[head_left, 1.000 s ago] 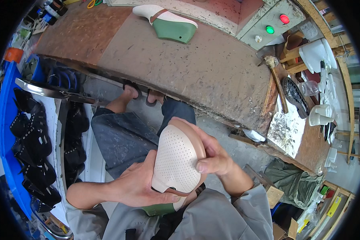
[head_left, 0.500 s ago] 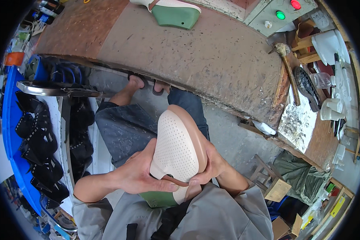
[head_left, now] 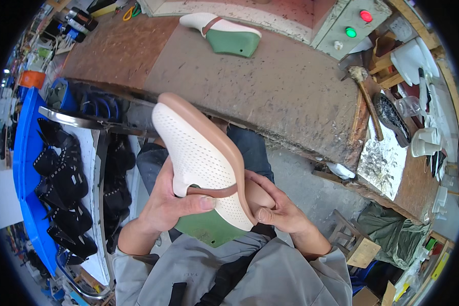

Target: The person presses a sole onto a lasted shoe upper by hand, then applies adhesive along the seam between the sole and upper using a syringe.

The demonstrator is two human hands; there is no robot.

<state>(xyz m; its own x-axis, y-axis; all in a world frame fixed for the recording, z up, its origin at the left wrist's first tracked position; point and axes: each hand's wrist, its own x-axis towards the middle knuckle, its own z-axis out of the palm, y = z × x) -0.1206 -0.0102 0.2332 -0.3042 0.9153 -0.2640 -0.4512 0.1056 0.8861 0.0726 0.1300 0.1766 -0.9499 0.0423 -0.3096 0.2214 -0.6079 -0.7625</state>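
Observation:
A white perforated shoe (head_left: 201, 148) with a brown strap and tan sole is held in front of my body, tilted with its toe toward the bench at upper left. A green shoe last (head_left: 211, 227) sticks out of its opening, toward me. My left hand (head_left: 163, 206) wraps round the upper, thumb on the brown strap. At the shoe's rear, my right hand (head_left: 280, 209) grips the beige heel (head_left: 259, 193), its thumb near the sole's back edge. A similar white shoe (head_left: 201, 21) with a green last (head_left: 233, 44) lies on the bench ahead.
The worn workbench (head_left: 270, 92) spans the front. At its right lie a hammer-like tool (head_left: 368, 94) and a black sole (head_left: 392, 117). A grey box with red and green buttons (head_left: 351, 32) stands behind. Black studded shoes (head_left: 66, 178) fill a rack at left; a wooden stool (head_left: 357, 245) is at right.
The shoe has swung up and left, turning so more of its side and sole edge shows. My right hand has shifted from the strap and sole side to the heel.

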